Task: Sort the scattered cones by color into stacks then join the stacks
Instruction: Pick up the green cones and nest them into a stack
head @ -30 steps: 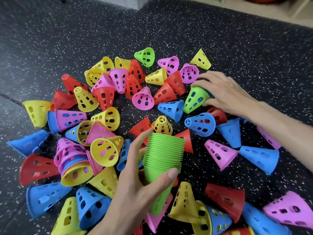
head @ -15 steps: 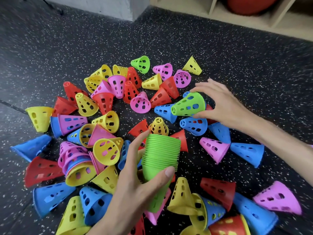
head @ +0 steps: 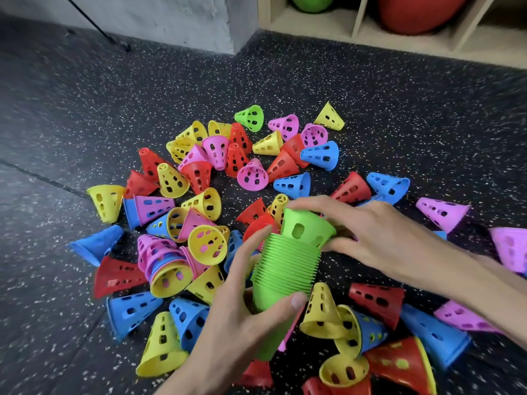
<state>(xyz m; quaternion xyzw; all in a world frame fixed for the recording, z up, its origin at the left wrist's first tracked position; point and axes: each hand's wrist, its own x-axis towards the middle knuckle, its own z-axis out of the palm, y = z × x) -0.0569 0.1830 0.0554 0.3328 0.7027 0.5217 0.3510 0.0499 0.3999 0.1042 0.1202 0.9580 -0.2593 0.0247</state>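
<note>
Dozens of small plastic cones are lying scattered across the middle of the frame on a dark rubber floor (head: 370,89) flecked with white. They are smooth, tapered, open at the wide end and punched with oval holes, in red, yellow, blue, pink and green. At lower centre the left hand (head: 236,326) is curling its thumb and fingers around a green stack (head: 282,269), whose nested rims are forming tight ridges like a ribbed sleeve. The right hand (head: 379,238) is reaching in from the right, its fingers wrapping a single green cone (head: 306,228) that is sitting tilted on the wide end of the stack. One more loose green cone (head: 250,117) is lying at upper centre, beside a pink cone (head: 285,126). Along the top right, a pale wooden shelf (head: 356,29) is holding a red ball (head: 419,12) and a green ball (head: 312,2). No writing is showing on anything.
</note>
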